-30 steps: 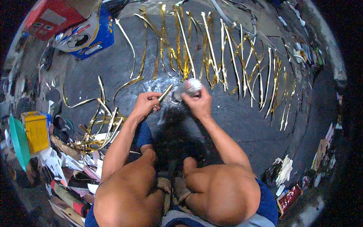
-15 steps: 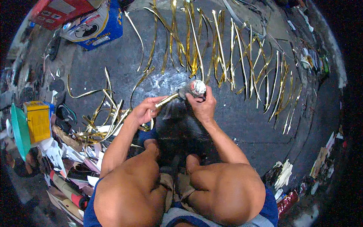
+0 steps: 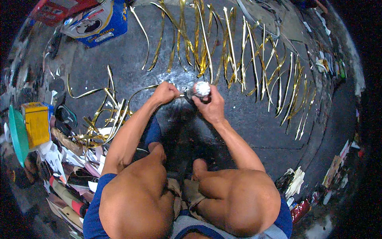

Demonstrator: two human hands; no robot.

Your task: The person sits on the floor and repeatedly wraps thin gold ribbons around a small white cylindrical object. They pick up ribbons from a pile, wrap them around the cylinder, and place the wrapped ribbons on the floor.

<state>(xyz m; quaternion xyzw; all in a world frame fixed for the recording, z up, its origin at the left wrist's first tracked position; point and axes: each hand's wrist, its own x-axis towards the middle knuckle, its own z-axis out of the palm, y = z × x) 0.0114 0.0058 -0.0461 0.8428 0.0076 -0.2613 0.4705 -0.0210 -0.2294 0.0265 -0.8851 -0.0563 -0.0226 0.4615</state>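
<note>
closer to the right hand (image 3: 212,109) than half a second ago, the left hand (image 3: 166,94) has moved up and inward, its fingers now curled, while the right hand has barely shifted. of the gold strip (image 3: 182,95), only a short stub shows, between the left hand and the grey tool (image 3: 202,89) with the shiny round top; a longer piece was visible before.

my worry is the fingertips: with so little strip between them and the tool, a small sideways slip could pinch them. the thin strip might also twist or slide if held too loosely, and the curved strip (image 3: 137,92) reaching toward that hand could snag.

left grip: closed tightly on the gold strip, hardly any gap showing. right grip: thumb and fingers spread only as wide as the tool's body, holding it low over the dark floor (image 3: 246,127); its underside is hidden.
</note>
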